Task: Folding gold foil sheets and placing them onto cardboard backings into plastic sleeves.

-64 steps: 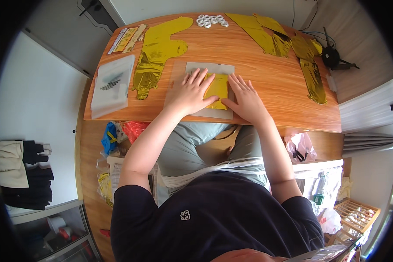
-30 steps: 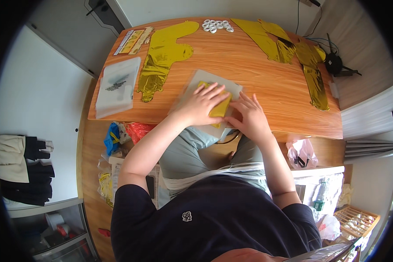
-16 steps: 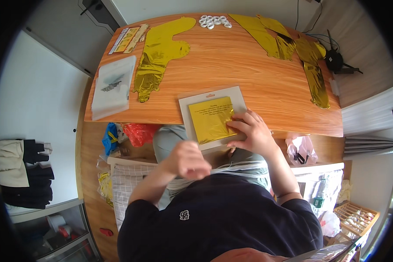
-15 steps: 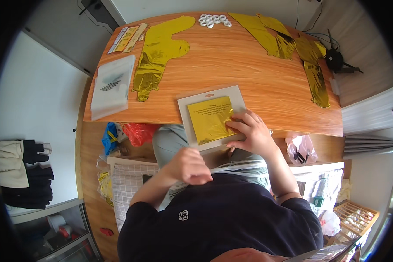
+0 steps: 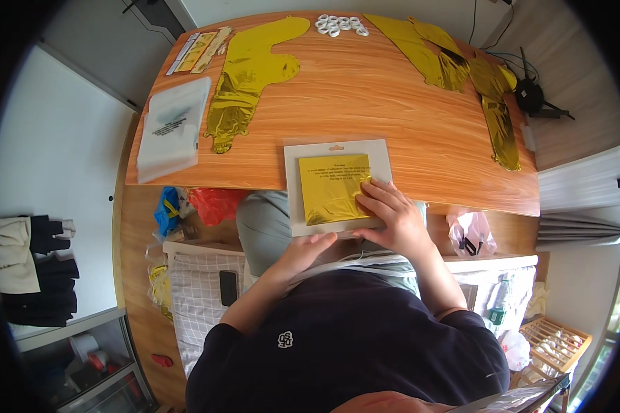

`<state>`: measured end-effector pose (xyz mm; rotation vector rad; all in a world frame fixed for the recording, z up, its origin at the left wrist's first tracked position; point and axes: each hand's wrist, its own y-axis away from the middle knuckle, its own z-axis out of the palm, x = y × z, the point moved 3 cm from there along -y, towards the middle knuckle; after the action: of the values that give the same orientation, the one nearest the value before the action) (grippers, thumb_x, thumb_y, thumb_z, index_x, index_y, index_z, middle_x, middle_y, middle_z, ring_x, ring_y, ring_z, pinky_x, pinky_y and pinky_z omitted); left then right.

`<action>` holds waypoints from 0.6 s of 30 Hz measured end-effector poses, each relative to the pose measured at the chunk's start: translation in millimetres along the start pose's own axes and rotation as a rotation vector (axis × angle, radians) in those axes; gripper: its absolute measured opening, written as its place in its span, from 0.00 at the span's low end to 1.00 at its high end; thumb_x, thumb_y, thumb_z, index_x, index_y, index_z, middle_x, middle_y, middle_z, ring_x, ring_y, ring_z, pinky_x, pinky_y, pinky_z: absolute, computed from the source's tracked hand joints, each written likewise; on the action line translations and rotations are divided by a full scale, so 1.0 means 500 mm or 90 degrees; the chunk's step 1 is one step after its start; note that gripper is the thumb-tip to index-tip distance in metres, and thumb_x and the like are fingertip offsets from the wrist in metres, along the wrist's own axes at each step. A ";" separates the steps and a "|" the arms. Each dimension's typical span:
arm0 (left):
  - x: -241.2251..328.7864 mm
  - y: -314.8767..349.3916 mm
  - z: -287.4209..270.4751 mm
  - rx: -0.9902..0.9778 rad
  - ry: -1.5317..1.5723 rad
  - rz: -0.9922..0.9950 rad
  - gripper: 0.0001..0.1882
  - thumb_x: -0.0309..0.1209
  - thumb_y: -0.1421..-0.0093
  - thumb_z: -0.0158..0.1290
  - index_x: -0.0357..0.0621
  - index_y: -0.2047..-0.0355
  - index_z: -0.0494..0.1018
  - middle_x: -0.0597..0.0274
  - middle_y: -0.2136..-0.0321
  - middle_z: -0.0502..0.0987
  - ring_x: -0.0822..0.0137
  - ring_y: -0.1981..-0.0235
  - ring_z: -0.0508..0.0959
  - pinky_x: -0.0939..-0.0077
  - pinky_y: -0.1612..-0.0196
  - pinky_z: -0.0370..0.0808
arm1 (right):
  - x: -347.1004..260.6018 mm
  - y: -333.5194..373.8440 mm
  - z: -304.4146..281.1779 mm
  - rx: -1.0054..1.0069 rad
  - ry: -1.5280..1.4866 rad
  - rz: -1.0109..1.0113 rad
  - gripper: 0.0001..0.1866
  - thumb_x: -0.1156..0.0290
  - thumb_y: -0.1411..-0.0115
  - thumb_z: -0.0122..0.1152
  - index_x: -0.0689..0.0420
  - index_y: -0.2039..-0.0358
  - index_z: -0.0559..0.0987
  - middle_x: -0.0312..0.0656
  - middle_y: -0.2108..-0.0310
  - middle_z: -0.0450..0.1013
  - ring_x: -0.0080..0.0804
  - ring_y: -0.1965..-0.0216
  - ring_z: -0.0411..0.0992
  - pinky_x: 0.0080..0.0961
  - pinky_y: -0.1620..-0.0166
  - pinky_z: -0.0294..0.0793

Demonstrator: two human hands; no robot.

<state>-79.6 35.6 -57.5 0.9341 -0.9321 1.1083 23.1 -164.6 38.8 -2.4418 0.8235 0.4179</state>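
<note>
A flat clear package (image 5: pixel 381 152) with a light backing card and a folded gold foil piece (image 5: pixel 334 186) inside lies partly on the table, its lower end overhanging the front edge. My right hand (image 5: pixel 398 219) rests on the package's right side, its fingers stretched out over the foil and its thumb along the bottom edge. My left hand (image 5: pixel 307 252) is at the package's lower edge with fingers extended, the fingertips close to or touching it. Whether any fingers reach beneath the package is hidden.
On the wooden table (image 5: pixel 365 103) lie flat gold foil balloons (image 5: pixel 251 65) at left and right. White ring-shaped rolls (image 5: pixel 334 26) stand at the back. A stack of clear bags (image 5: pixel 173 131) lies at left. A black router (image 5: pixel 528 95) stands at right; a phone (image 5: pixel 229 288) lies beside me.
My left hand has moved from above my lap to the package's lower edge, and its curled fingers have straightened. The package has turned slightly and sits straighter. My right hand stays on it.
</note>
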 end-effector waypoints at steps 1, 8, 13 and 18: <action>0.007 -0.001 -0.003 0.057 0.070 0.023 0.23 0.30 0.26 0.52 0.33 0.34 0.66 0.51 0.41 0.77 0.57 0.41 0.79 0.59 0.35 0.74 | -0.002 0.002 0.000 -0.006 -0.005 0.010 0.33 0.55 0.53 0.81 0.56 0.48 0.84 0.47 0.40 0.77 0.49 0.36 0.72 0.50 0.33 0.71; 0.010 -0.012 -0.013 0.026 0.044 -0.031 0.19 0.32 0.24 0.50 0.26 0.42 0.72 0.42 0.46 0.81 0.50 0.45 0.83 0.59 0.37 0.78 | -0.010 0.005 0.002 0.031 -0.003 0.063 0.30 0.58 0.54 0.83 0.57 0.51 0.85 0.45 0.43 0.79 0.49 0.38 0.75 0.47 0.36 0.74; 0.026 -0.017 -0.005 0.046 0.075 -0.061 0.21 0.32 0.24 0.52 0.26 0.40 0.72 0.45 0.46 0.81 0.58 0.44 0.82 0.63 0.36 0.78 | -0.015 0.005 0.006 0.064 0.028 0.072 0.29 0.58 0.54 0.83 0.57 0.53 0.85 0.45 0.45 0.80 0.49 0.40 0.76 0.43 0.39 0.77; -0.002 -0.018 -0.011 0.043 0.072 -0.039 0.22 0.33 0.25 0.52 0.27 0.39 0.72 0.49 0.46 0.81 0.61 0.45 0.82 0.69 0.39 0.79 | -0.037 0.006 0.007 0.068 0.035 0.074 0.29 0.57 0.54 0.82 0.57 0.53 0.85 0.44 0.46 0.80 0.48 0.42 0.77 0.43 0.42 0.78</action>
<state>-70.3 38.6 -61.2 0.9382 -0.7734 1.1342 6.4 -155.8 42.8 -2.3236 0.9897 0.3419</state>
